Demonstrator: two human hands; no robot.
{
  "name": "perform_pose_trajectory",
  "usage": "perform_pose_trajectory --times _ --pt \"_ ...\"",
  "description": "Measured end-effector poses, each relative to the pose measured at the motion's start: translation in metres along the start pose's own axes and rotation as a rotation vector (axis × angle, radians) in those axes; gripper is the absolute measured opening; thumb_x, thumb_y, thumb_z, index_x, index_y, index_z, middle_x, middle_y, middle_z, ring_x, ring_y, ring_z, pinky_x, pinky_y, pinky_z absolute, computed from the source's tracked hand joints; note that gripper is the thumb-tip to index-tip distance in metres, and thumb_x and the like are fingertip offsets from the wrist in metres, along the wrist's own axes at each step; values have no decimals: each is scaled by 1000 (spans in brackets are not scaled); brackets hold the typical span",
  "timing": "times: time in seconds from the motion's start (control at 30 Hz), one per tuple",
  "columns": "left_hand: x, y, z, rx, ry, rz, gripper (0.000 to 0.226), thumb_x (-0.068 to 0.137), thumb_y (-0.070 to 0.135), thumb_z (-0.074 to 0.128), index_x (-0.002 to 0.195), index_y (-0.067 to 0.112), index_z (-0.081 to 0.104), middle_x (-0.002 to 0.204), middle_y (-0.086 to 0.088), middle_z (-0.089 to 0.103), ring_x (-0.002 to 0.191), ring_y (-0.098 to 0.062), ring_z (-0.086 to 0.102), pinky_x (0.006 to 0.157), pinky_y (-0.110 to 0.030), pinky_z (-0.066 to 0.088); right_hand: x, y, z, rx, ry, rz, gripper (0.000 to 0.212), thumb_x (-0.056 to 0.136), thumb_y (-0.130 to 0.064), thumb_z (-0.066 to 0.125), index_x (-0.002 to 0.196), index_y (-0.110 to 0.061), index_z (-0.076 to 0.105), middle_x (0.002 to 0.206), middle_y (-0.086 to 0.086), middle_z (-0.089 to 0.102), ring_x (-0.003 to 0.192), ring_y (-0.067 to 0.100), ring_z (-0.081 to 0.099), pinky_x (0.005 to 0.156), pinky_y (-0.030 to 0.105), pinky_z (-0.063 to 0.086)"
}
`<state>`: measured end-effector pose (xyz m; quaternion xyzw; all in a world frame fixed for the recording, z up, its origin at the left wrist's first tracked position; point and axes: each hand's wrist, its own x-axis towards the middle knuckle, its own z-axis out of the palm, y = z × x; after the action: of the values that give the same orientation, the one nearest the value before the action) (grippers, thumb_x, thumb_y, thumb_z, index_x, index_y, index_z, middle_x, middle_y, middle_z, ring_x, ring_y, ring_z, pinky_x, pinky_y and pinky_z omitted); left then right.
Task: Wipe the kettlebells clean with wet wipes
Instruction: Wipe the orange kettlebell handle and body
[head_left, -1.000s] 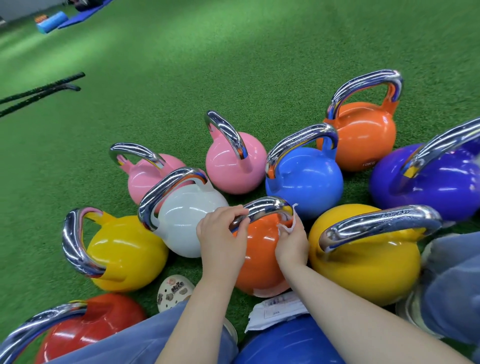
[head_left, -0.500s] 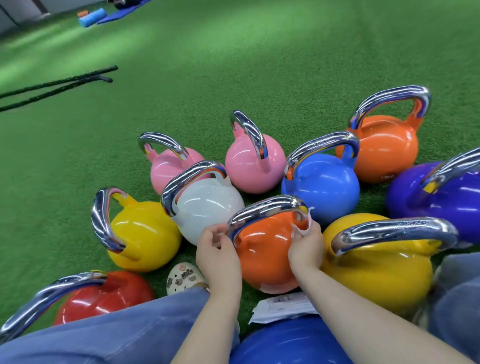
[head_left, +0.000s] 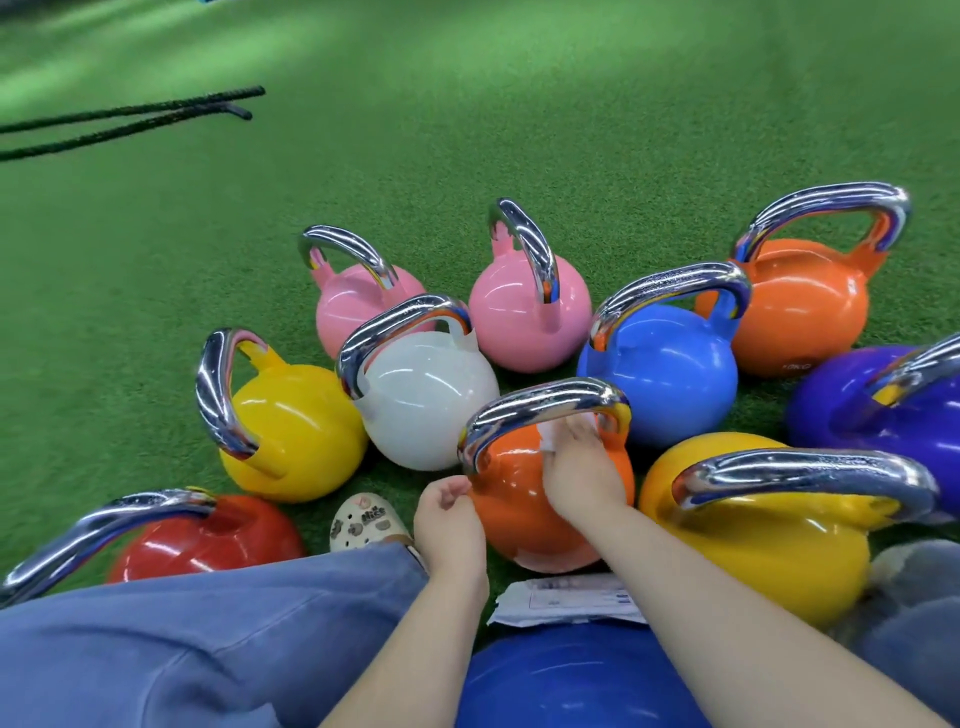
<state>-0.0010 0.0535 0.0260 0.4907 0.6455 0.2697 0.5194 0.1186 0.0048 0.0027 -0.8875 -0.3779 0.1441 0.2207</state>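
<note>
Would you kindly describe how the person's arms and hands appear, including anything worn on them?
Both forearms are bare, with no sleeve in view. The left hand and right hand wear no gloves, and no rings, watch or bracelet show. Nails, where visible, look short and unpainted, though blur limits detail.

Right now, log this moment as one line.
right hand: presses wet wipe on near orange kettlebell | left hand: beside it, holding nothing
</note>
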Motion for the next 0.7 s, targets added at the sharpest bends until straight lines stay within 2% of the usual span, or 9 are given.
perform_pose_trajectory --times 0.1,0.17,0.23,0.3,0.33,0.4,0.5,0.63,0.7 --pt "3 -6 -1 -42 -34 -172 28 88 -5 36 93 9 59 91 -6 57 85 -19 49 64 -25 36 -8 -3 5 -133 -28 -156 53 96 -16 34 147 -7 24 155 9 22 145 23 14 117 30 4" --pt "6 -10 -1 -71 -107 -302 27 92 -3 36 99 6 60 86 -5 57 81 -20 50 60 -25 36 -17 -16 14 -202 -33 -280 53 85 -18 33 134 -6 49 140 13 48 135 28 39 115 38 19" --pt "7 -13 0 -41 -196 -395 33 95 3 33 119 5 56 103 -8 60 85 -19 54 58 -23 35 -15 -24 22 -226 6 -363 55 70 -25 31 104 -11 71 107 5 70 108 24 63 105 37 34" --pt "6 -14 4 -30 -224 -446 36 98 6 31 127 6 52 126 -12 56 94 -19 52 63 -26 37 -13 -26 18 -291 1 -366 55 64 -25 28 93 -16 75 99 -1 71 100 20 67 98 37 40" --pt "6 -16 5 -30 -225 -453 35 98 6 31 126 6 52 125 -12 56 92 -18 50 67 -27 37 -16 -26 17 -319 -6 -353 56 64 -25 28 94 -16 75 101 -1 71 100 20 67 96 38 43" --pt "8 -18 7 -31 -253 -446 31 98 5 31 114 11 57 100 -9 61 73 -15 49 61 -26 35 -26 -24 23 -358 -6 -345 59 65 -24 29 102 -11 73 109 4 69 106 25 64 98 43 38" --pt "10 -22 6 12 -317 -406 30 93 -3 32 78 11 53 66 -5 41 53 -14 31 51 -23 23 -46 -30 39 -326 4 -316 61 68 -24 31 113 -3 66 120 12 64 118 29 48 98 44 29" --pt "12 -20 -2 -19 -233 -365 30 91 -6 37 67 12 45 62 -4 40 54 -16 35 52 -24 31 -58 -36 53 -308 8 -276 62 71 -19 27 116 2 63 122 18 62 122 29 38 102 45 27" --pt "13 -17 -4 -23 -178 -364 30 89 -7 35 64 7 44 61 -6 32 52 -17 29 48 -26 24 -61 -37 58 -327 7 -265 61 71 -18 27 117 1 63 122 19 61 121 30 38 101 41 28"
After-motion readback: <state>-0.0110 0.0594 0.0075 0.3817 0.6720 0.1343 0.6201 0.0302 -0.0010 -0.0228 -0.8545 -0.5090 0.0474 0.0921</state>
